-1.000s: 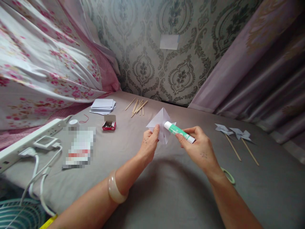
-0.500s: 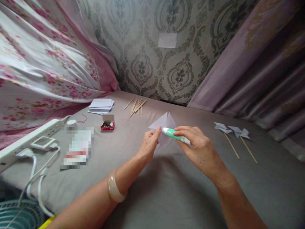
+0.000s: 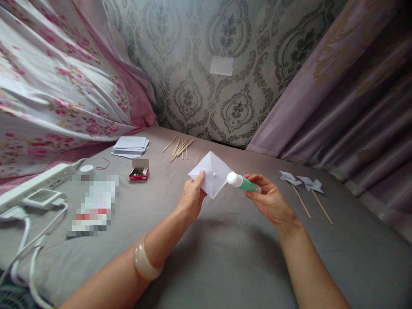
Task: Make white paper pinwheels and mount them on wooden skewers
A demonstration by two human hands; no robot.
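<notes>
My left hand [image 3: 192, 194] pinches a white paper square [image 3: 210, 165] by its left side, thumb on top and fingers underneath. Crease or cut lines run along the diagonals of the square, and a small white blob, apparently glue, sits at its centre. In my right hand [image 3: 269, 199] is a green and white glue bottle [image 3: 247, 183], its rounded white end pointing left, just beside the paper's right corner. Two finished paper pinwheels [image 3: 311, 184] on wooden sticks lie on the grey sheet to the right of that hand.
Several wooden sticks [image 3: 178, 148] lie at the back, beside a stack of white paper [image 3: 130, 146]. Closer in stands an open red box [image 3: 139, 172] of small metal pieces. A power strip [image 3: 38, 186] with white cables and a blurred packet [image 3: 95, 206] occupy the left.
My right hand has drawn the glue bottle back from the paper's centre toward the right. The paper now faces me more flatly, and the white blob shows on it.
</notes>
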